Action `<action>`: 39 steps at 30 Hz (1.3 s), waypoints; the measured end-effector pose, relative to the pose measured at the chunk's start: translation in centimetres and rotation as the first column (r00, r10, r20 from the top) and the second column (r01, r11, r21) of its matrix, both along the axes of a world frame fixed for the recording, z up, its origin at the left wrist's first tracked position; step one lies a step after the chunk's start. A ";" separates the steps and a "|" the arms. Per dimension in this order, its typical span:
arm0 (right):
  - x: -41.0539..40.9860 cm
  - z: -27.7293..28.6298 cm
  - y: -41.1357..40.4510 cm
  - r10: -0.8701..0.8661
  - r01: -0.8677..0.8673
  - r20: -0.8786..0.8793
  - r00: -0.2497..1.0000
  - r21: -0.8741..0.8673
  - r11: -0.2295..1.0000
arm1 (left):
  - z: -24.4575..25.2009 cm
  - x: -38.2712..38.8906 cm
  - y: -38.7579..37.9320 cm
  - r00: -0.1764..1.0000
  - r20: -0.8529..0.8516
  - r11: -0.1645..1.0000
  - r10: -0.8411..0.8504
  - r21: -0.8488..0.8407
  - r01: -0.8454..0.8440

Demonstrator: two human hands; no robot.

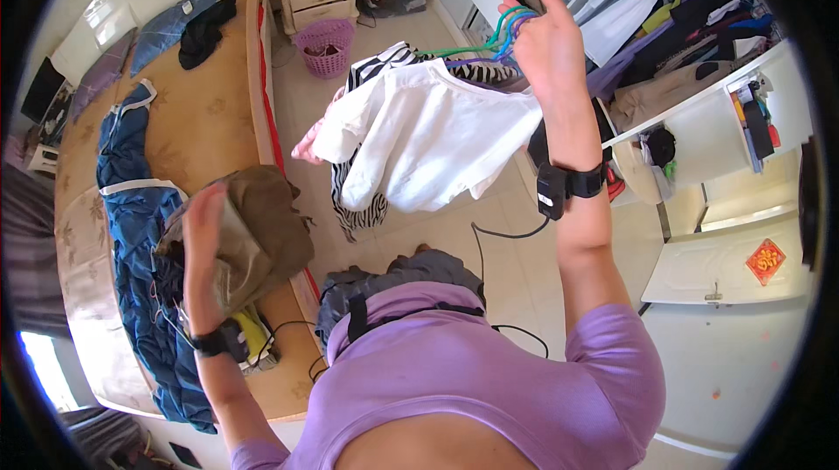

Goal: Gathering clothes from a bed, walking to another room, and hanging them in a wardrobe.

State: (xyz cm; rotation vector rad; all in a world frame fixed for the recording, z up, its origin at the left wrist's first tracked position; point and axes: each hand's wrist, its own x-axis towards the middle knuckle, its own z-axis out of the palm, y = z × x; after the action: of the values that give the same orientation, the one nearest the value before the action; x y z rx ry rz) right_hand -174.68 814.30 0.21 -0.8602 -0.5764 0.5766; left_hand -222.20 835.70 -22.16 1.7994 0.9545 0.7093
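My right hand (547, 44) is raised at upper right, closed around the hooks of several coloured hangers (499, 37) in green, blue and purple. A white long-sleeved top (446, 135) hangs from them in front of me. Behind it shows a black-and-white zebra-striped garment (359, 201), with a bit of pink cloth (307, 143) at its left. My left hand (204, 227) is blurred, above the bed beside a heap of brown-olive clothing (265, 240). Whether its fingers touch the cloth is not clear.
The bed (196, 129) carries a crumpled blue quilt (134, 221) and pillows. A purple plastic basket (324, 50) stands by a white nightstand (321, 1). At right, an open wardrobe holds hanging clothes (655, 44). Thin black cables (511, 234) run from my wristbands.
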 end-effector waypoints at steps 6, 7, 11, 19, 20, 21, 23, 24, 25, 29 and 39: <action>-0.8 2.0 -1.5 0.173 -0.173 0.015 0.985 0.034 0.984 | 5.8 18.8 -6.8 0.985 0.134 0.866 -0.108 0.499 0.027; -0.8 2.4 -1.7 0.171 -0.172 0.023 0.985 0.038 0.984 | 6.6 20.9 -6.9 0.977 0.204 0.815 -0.055 0.575 -0.075; -1.1 3.0 -2.0 0.149 -0.153 0.047 0.988 0.108 0.982 | 4.1 23.6 -4.3 0.995 0.065 0.795 -0.072 0.606 0.018; 3.1 3.1 -3.6 -0.066 0.052 0.067 0.996 0.191 0.980 | 8.2 20.8 -12.5 0.981 0.168 0.838 -0.095 0.546 -0.013; 2.9 3.0 -3.6 -0.084 0.068 0.076 0.994 0.194 0.979 | 8.2 20.6 -14.3 0.955 0.184 0.785 -0.231 0.616 0.071; 2.4 3.2 -3.6 -0.076 0.060 0.082 0.994 0.179 0.982 | 7.8 20.5 -16.1 0.917 0.156 0.700 -0.368 0.696 0.162; 1.9 3.7 -3.5 0.022 -0.027 0.029 0.999 0.167 0.986 | 7.3 21.4 -19.8 0.739 0.179 0.571 -0.650 0.756 0.319; 1.7 3.9 -3.5 0.034 -0.039 0.036 0.999 0.147 0.988 | 7.2 21.8 -21.8 0.702 0.150 0.543 -0.697 0.750 0.379; 1.6 4.1 -3.7 0.110 -0.112 0.019 0.994 0.153 0.982 | 7.4 21.9 -23.5 0.664 0.048 0.486 -0.746 0.720 0.495; 0.2 5.0 -4.1 0.264 -0.246 -0.110 0.958 0.153 0.957 | 5.6 23.6 -27.1 0.444 0.035 0.363 -0.895 0.634 0.682; 2.7 5.5 -5.8 0.306 -0.275 -0.190 0.933 0.171 0.946 | 5.2 24.9 -28.1 0.187 0.099 0.210 -0.977 0.571 0.794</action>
State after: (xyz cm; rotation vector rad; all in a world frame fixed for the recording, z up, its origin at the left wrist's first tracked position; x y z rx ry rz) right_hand -171.99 808.55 5.69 -0.5712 -0.5438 0.8776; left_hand -197.26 807.64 -16.96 1.9850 -0.7703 0.4421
